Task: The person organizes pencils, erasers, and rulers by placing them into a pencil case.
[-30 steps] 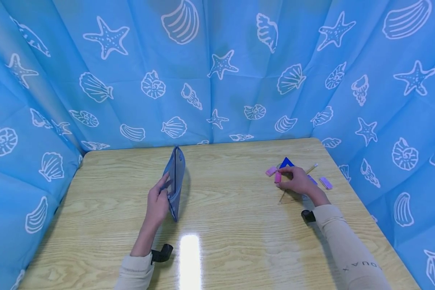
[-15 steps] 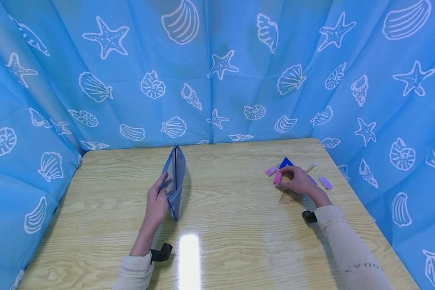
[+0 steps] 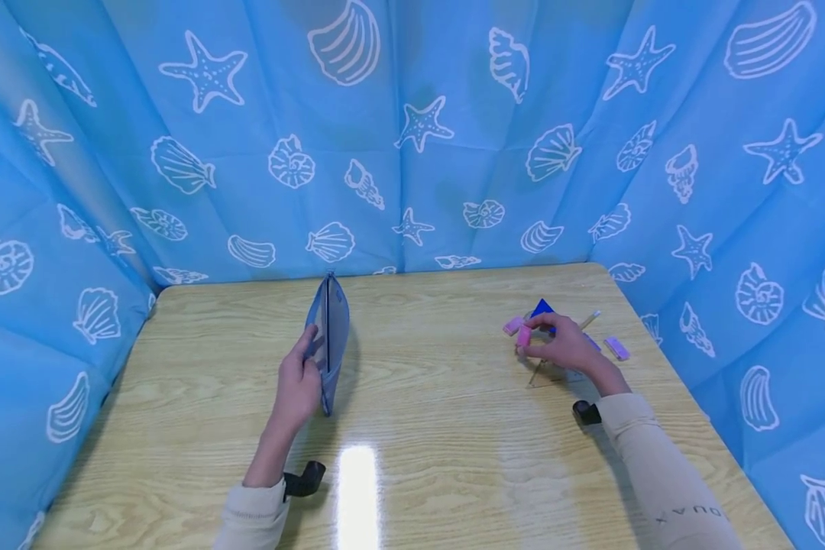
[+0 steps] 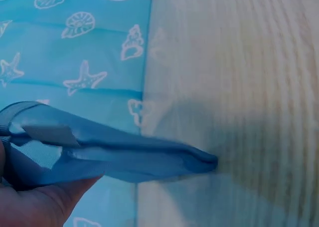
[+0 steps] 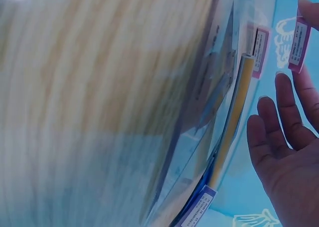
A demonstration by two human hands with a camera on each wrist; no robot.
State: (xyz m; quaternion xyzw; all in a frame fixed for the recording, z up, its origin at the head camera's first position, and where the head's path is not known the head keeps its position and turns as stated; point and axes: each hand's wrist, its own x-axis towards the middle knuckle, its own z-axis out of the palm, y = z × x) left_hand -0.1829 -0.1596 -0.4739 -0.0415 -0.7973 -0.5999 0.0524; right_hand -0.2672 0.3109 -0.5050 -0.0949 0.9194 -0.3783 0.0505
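Note:
My left hand (image 3: 299,388) grips a blue-grey fabric pouch (image 3: 340,325) by its near side, thumb along the rim. The pouch stands on edge with its mouth spread and a grey inside showing. Over at the right, my right hand (image 3: 565,344) pinches a pink eraser (image 3: 524,337) between thumb and index finger. In the right wrist view the held eraser (image 5: 299,43) has a printed white label, and the other fingers extend beside it. Just beyond it lies a second pink eraser (image 3: 512,325). A blue triangular piece (image 3: 541,307) is partly hidden behind the right hand.
A pencil (image 3: 593,318) sticks out past the right hand, and a purple eraser (image 3: 617,348) lies near the table's right edge. Clear plastic pieces (image 5: 192,137) show in the right wrist view. Blue shell-print curtains (image 3: 412,153) enclose the wooden table (image 3: 440,443).
The pouch has turned slightly and shifted a little left in my left hand. My right hand has drawn the pink eraser slightly left.

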